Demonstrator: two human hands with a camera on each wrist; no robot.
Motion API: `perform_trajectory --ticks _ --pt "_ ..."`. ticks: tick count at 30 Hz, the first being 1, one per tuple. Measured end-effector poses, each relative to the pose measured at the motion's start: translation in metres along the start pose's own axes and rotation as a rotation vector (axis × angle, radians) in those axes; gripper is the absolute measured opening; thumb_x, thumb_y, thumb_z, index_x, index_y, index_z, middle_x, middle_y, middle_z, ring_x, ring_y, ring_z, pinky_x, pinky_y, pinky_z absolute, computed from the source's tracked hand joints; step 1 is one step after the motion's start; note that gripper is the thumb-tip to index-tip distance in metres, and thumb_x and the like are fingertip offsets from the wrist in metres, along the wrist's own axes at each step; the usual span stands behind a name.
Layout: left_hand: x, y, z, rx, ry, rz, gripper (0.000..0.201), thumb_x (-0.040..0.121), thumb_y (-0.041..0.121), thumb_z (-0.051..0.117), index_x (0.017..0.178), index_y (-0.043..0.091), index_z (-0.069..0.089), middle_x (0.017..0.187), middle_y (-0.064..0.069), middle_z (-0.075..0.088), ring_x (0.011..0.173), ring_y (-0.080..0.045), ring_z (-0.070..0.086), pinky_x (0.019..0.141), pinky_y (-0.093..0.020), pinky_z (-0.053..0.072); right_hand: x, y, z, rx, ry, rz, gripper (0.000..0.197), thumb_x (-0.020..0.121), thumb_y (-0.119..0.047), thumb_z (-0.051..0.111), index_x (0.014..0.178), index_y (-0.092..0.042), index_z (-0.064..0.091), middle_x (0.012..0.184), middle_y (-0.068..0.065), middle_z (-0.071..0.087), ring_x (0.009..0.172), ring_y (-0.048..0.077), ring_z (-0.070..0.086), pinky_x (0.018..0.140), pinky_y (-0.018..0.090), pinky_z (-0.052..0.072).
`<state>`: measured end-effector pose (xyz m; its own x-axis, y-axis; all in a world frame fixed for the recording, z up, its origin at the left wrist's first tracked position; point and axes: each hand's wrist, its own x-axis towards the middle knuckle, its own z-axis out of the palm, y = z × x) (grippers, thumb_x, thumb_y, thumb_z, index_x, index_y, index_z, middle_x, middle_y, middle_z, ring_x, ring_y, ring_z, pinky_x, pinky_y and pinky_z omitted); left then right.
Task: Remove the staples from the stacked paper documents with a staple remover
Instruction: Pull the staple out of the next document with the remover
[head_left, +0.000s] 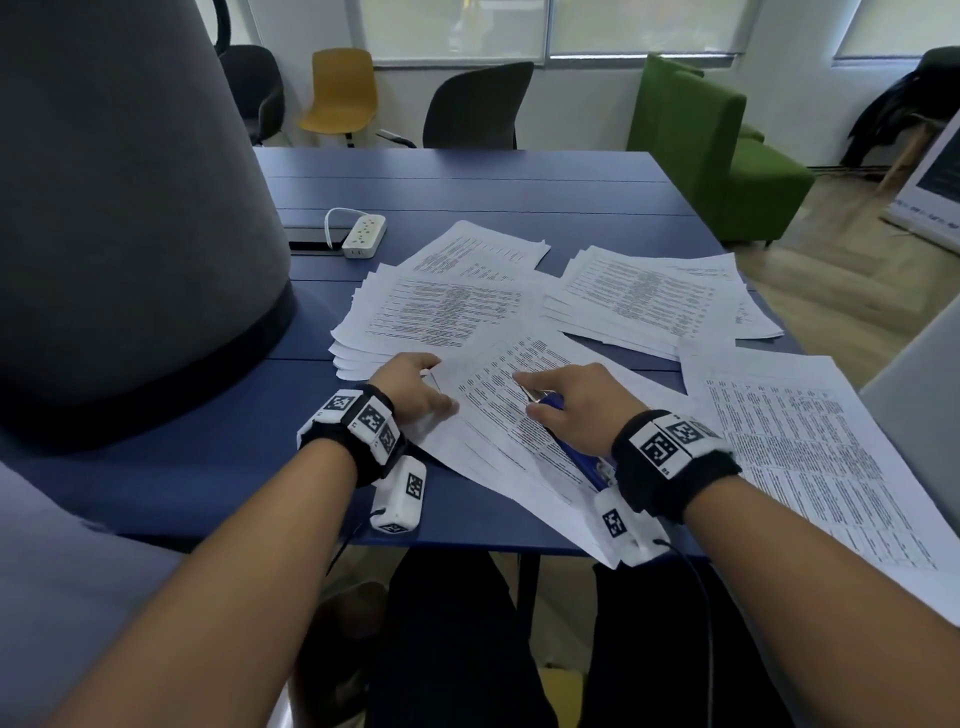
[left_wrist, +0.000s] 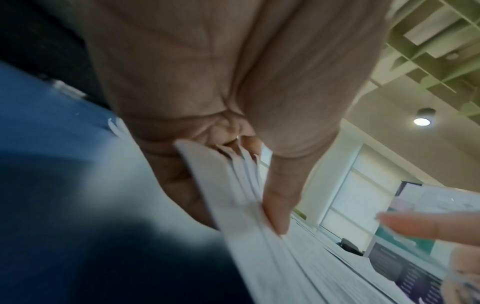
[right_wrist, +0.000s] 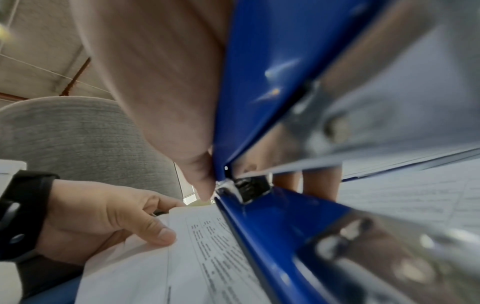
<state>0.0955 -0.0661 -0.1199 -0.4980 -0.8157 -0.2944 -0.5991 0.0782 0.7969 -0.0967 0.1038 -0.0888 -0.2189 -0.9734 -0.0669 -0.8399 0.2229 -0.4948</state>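
Note:
A stapled document (head_left: 498, 415) of printed white sheets lies slanted on the blue table (head_left: 467, 182) in front of me. My left hand (head_left: 415, 384) pinches its upper left corner, thumb on top and fingers under the fanned sheet edges (left_wrist: 241, 185). My right hand (head_left: 566, 400) grips a blue staple remover (head_left: 569, 441) with metal arms (right_wrist: 259, 123). The tool's tip rests on the page, a little right of the held corner. No staple is visible.
More paper stacks lie behind (head_left: 441, 306), at the back right (head_left: 654, 296) and to my right (head_left: 810, 447). A white power strip (head_left: 363, 236) sits at the back left beside a large grey upholstered form (head_left: 130, 208). Chairs and a green sofa stand beyond the table.

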Motion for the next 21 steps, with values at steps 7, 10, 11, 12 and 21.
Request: perform_trajectory --ticks 7,10,11,12,21 --pt "-0.003 -0.003 0.002 0.188 0.071 -0.031 0.071 0.066 0.044 0.094 0.127 0.017 0.066 0.125 0.004 0.069 0.112 -0.018 0.066 0.098 -0.03 0.05 0.004 -0.002 0.002 -0.02 -0.042 0.042 0.044 0.095 -0.039 0.06 0.139 -0.04 0.056 0.138 -0.004 0.061 0.124 0.015 0.058 0.108 0.032 0.045" --pt "-0.006 0.001 0.003 0.202 0.11 -0.044 0.077 0.07 0.053 0.089 0.131 0.012 0.064 0.129 0.0 0.065 0.119 -0.021 0.061 0.093 -0.027 0.044 0.001 -0.011 -0.003 -0.054 -0.033 0.017 0.045 0.096 -0.038 0.06 0.141 -0.039 0.054 0.137 -0.002 0.062 0.123 0.017 0.058 0.104 0.028 0.045" --pt "-0.007 0.002 0.003 0.19 0.111 -0.055 0.074 0.075 0.049 0.087 0.132 0.01 0.062 0.128 -0.001 0.064 0.12 -0.022 0.06 0.092 -0.026 0.043 -0.001 -0.016 -0.005 -0.06 -0.029 0.001 0.045 0.097 -0.037 0.059 0.141 -0.039 0.054 0.137 -0.001 0.062 0.123 0.018 0.058 0.103 0.027 0.044" --pt "-0.007 0.002 0.004 0.165 0.105 -0.055 0.069 0.079 0.047 0.085 0.131 0.008 0.062 0.124 -0.002 0.065 0.117 -0.023 0.061 0.092 -0.027 0.044 -0.004 -0.021 -0.007 -0.059 -0.028 -0.024 0.045 0.097 -0.036 0.059 0.142 -0.038 0.053 0.137 -0.002 0.062 0.125 0.018 0.056 0.104 0.026 0.043" --pt "-0.051 -0.007 -0.019 0.014 0.071 0.03 0.026 0.099 0.04 0.062 0.118 0.023 0.065 0.11 -0.002 0.07 0.095 -0.026 0.07 0.085 -0.038 0.057 -0.04 -0.075 0.036 0.031 -0.199 -0.274 0.046 0.097 -0.031 0.061 0.142 -0.035 0.055 0.132 -0.007 0.065 0.124 0.012 0.056 0.098 0.014 0.033"
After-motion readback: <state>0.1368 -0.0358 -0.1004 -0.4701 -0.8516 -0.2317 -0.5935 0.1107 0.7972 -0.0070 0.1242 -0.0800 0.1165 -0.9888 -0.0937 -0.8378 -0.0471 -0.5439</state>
